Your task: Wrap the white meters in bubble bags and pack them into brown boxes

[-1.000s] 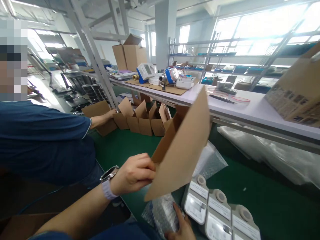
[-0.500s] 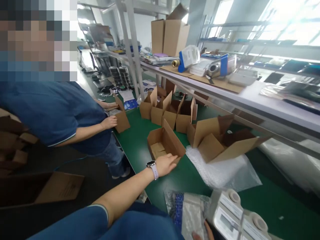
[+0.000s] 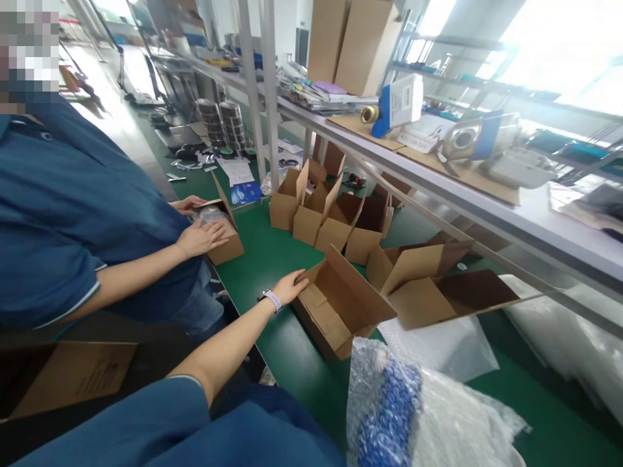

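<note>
My left hand (image 3: pixel 288 287) grips the near-left end wall of an open cardboard box (image 3: pixel 326 318). Its fingers curl at the rim, and a watch sits on that wrist. The box stands on the green table with its long flap raised and its inside bare. At the lower right, close to the camera, is a bubble-wrapped package (image 3: pixel 392 408) with a blue part and a pale part showing through. It overlaps the box's near-right corner in view. My right hand does not show; the package may cover it.
Several open boxes (image 3: pixel 331 227) line the table's back under a shelf (image 3: pixel 438 168). Bubble wrap (image 3: pixel 452 350) lies at right beneath another open box (image 3: pixel 438 298). At left, a co-worker's hands (image 3: pixel 202 237) rest on a filled box (image 3: pixel 226 243).
My left hand has moved from the box's near-right end to its left end, and the box has turned. The bubble-wrapped package has come up toward the camera, and my right hand has gone from sight.
</note>
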The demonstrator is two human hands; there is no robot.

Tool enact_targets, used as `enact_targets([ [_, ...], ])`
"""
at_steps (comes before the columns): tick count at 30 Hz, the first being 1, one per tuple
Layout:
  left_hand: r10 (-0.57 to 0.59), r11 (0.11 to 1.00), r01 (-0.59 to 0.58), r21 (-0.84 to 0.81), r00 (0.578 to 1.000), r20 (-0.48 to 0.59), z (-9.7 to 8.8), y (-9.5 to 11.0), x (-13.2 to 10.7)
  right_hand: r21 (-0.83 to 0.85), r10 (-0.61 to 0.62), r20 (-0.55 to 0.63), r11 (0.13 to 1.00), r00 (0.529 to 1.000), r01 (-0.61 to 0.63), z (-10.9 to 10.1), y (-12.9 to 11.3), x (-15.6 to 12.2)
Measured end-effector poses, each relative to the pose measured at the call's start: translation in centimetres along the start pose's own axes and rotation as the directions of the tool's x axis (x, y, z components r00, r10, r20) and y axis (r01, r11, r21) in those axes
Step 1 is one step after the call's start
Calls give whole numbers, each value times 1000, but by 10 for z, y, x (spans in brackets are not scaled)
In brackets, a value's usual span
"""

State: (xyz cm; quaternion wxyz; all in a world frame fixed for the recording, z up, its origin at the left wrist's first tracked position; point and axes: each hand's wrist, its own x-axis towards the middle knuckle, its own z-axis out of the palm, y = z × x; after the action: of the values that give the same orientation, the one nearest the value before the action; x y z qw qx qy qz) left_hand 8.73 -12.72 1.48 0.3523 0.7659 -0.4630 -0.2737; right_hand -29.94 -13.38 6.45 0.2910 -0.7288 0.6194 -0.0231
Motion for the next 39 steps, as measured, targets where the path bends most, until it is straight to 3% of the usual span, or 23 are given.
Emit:
enact_targets([
  [3, 4, 1000, -4, 13, 999, 54, 6, -1, 2, 25, -40, -235, 999, 971, 47, -31, -35, -19],
  [6, 1, 999, -4, 43, 997, 76, 5, -2, -9, 1, -243, -369, 965, 897, 262, -51, -98, -39],
  [9, -11, 998, 6, 55, 996, 94, -4, -10, -21, -49, -469, -322, 876, 822, 481, -47, -170, -27],
  [12, -4, 1000, 4, -3, 997, 81, -13, -19, -30, -109, -545, -134, 838, 828, 535, -25, -213, 5],
  [17, 102, 986, -89, -141, 991, 88, -16, -27, -48, -296, -365, 225, 858, 903, 420, 19, -222, 44],
  [20, 124, 984, -114, -134, 990, 68, -14, -33, -57, -341, -301, 336, 844, 892, 413, 33, -222, 58],
  [24, 192, 972, -190, -135, 981, 2, -12, -45, -62, -309, -322, 423, 827, 847, 469, 38, -221, 75],
  [28, 236, 967, -234, -99, 972, 14, -11, -52, -60, -398, -245, 547, 766, 800, 506, 35, -226, 85],
  [31, 247, 968, -245, -50, 968, 49, -10, -52, -59, -517, -143, 610, 674, 780, 528, 21, -237, 85],
  [36, 169, 985, -171, 2, 977, 127, -6, -48, -58, -709, 27, 611, 465, 791, 531, -14, -245, 76],
  [39, 162, 986, -167, 11, 970, 179, 0, -45, -59, -734, 16, 573, 455, 820, 504, -15, -235, 73],
])
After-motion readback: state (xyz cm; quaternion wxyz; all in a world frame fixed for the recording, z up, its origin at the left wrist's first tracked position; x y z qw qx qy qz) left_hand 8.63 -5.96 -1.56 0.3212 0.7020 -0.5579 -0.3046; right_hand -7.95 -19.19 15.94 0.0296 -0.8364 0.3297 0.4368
